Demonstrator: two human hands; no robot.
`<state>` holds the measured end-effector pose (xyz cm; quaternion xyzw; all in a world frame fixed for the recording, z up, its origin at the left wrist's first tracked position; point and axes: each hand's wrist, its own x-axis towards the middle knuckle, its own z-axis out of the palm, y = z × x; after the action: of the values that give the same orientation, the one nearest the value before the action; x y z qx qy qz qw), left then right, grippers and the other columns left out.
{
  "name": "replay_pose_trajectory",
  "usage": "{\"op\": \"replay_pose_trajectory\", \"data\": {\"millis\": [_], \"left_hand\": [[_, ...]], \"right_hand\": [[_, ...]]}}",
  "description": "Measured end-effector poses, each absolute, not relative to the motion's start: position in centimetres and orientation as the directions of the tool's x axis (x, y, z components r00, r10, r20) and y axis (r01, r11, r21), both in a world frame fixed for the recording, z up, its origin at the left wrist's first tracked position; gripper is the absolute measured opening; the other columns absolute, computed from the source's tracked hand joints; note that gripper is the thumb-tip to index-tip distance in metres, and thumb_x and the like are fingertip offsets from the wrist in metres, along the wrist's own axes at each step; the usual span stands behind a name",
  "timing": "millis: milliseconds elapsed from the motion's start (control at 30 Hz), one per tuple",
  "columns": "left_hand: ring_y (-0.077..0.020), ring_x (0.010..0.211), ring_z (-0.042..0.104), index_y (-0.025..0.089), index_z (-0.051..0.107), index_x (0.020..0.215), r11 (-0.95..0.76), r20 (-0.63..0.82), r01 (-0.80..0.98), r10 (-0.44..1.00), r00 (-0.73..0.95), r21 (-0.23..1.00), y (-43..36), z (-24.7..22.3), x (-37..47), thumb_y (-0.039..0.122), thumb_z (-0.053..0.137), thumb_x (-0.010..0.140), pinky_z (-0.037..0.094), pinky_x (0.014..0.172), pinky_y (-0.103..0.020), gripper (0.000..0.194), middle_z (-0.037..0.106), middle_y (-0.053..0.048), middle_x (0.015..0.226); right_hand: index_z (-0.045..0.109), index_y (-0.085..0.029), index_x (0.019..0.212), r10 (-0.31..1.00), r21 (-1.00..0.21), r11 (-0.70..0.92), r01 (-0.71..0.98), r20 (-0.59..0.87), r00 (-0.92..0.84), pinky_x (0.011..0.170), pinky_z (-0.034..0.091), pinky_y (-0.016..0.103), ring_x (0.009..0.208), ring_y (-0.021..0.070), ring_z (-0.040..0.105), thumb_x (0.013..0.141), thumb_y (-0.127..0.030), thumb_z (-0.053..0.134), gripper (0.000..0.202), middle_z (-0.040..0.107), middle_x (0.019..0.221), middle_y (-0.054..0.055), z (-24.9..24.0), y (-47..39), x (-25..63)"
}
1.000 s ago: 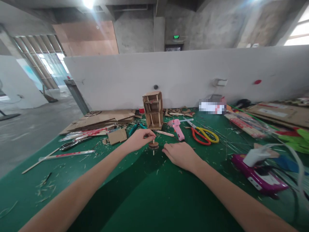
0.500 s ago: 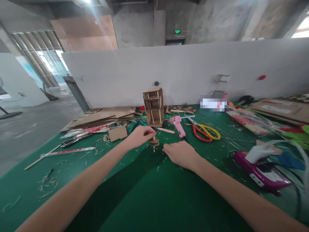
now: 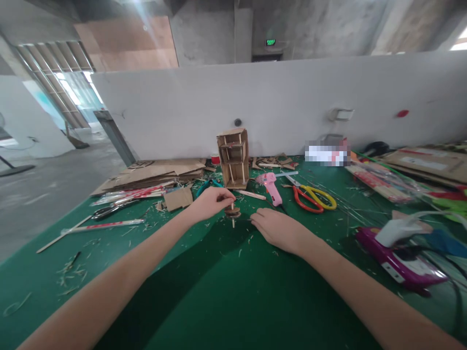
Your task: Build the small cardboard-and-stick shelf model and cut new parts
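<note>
Pinched between the thumb and fingers of your left hand (image 3: pixel 211 203) is the top of a thin wooden stick (image 3: pixel 233 223), so that grip is clamped; the stick stands nearly upright, in front of the cardboard box (image 3: pixel 236 172) and on your side of it. Round brown discs (image 3: pixel 232 212) sit on the stick just below your fingertips, and its lower end shows beneath them; you cannot tell from this view whether that end touches the green table (image 3: pixel 233 301). Your right hand (image 3: pixel 279 229) rests low, in front of the box and to its right, fingers curled toward the stick but apart from the discs; whether anything thin lies between those fingers cannot be told. The box stands upright, with shelves and wooden posts inside. Just right of the box you have a pink glue gun (image 3: pixel 272 187), and farther right, scissors (image 3: pixel 314 197) with one red and one yellow handle. Well to the right of the box and nearer you is a purple power strip (image 3: pixel 404 265) with a white plug (image 3: pixel 392 232) in it. Just left of the box lies a teal-handled tool (image 3: pixel 204 186), with stacked cardboard sheets (image 3: pixel 164 170) beyond that.
</note>
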<state>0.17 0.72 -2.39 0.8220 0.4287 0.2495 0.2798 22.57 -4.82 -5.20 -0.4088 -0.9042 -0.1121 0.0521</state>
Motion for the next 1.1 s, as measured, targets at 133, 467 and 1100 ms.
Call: {"op": "replay_pose_trajectory", "data": {"millis": [133, 467, 1100], "left_hand": [[-0.0173, 0.075, 0.067, 0.015, 0.066, 0.091, -0.459, 0.166, 0.558, 0.853, 0.495, 0.692, 0.9, -2.7, 0.2, 0.033, 0.050, 0.086, 0.052, 0.069, -0.028, 0.024, 0.071, -0.006, 0.083], [-0.0167, 0.076, 0.067, 0.015, 0.066, 0.093, -0.470, 0.183, 0.547, 0.849, 0.496, 0.693, 1.0, -2.8, 0.0, 0.031, 0.050, 0.087, 0.052, 0.071, -0.028, 0.024, 0.071, -0.007, 0.084], [-0.0168, 0.078, 0.066, 0.019, 0.068, 0.093, -0.504, 0.264, 0.615, 0.857, 0.443, 0.607, 0.7, -3.6, 0.9, 0.033, 0.049, 0.086, 0.051, 0.068, -0.026, 0.025, 0.072, -0.004, 0.087]], "right_hand": [[0.059, -0.027, 0.115, 0.782, 0.241, 0.554, 0.797, 0.179, -0.597, 0.057, 0.037, 0.026, 0.074, 0.0190, 0.064, 0.099, -0.032, 0.037, 0.027, 0.067, 0.081, 0.003, -4.8, -4.9, 22.9], [0.038, -0.006, 0.141, 0.753, 0.184, 0.637, 0.749, 0.062, -0.656, 0.057, 0.043, 0.029, 0.085, 0.0225, 0.065, 0.082, -0.004, 0.036, 0.059, 0.062, 0.113, 0.018, -5.6, -5.2, 22.8], [0.060, -0.022, 0.090, 0.791, 0.284, 0.443, 0.850, 0.322, -0.520, 0.047, 0.011, 0.030, 0.057, 0.0142, 0.061, 0.100, -0.032, 0.030, 0.032, 0.068, 0.073, 0.001, -6.7, -4.9, 22.2]]}}
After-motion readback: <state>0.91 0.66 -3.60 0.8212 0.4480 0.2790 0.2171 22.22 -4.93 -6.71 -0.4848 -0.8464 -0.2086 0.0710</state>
